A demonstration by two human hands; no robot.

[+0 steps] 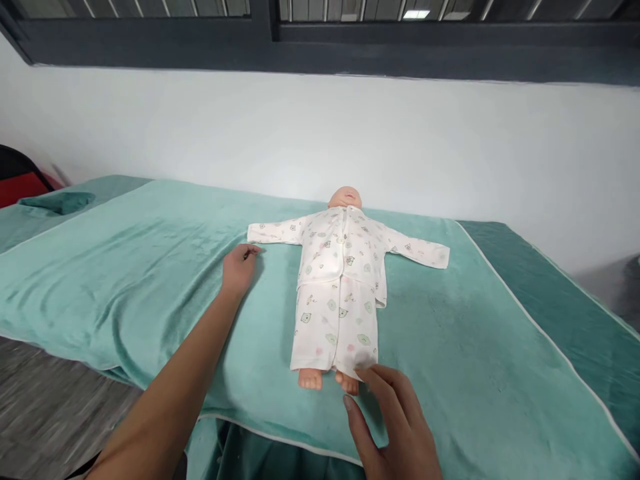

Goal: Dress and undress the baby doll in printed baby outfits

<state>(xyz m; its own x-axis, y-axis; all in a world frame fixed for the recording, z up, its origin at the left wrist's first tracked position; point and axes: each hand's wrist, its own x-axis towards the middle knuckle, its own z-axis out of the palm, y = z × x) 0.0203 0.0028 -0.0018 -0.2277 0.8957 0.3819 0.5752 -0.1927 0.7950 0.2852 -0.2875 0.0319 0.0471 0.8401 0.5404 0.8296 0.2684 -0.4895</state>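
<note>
A baby doll (347, 197) lies on its back, its head toward the wall. It wears a white printed jacket (323, 243) with both sleeves spread out, and white printed trousers (317, 333). Both bare feet (310, 379) stick out below the trouser legs. My left hand (240, 270) rests beside the cuff of the sleeve on the left, its fingers curled in with nothing visible in them. Close to the trouser hem and foot on the right is my right hand (395, 417), thumb and fingers apart. Its fingertips appear to touch the hem.
A light green blanket (465, 373) covers the bed under the doll, over a darker green cover (560, 313). Behind stands a white wall (200, 133) below a dark window frame (400, 53). A red and black object (23, 187) is at the far left. Grey flooring (45, 393) shows at lower left.
</note>
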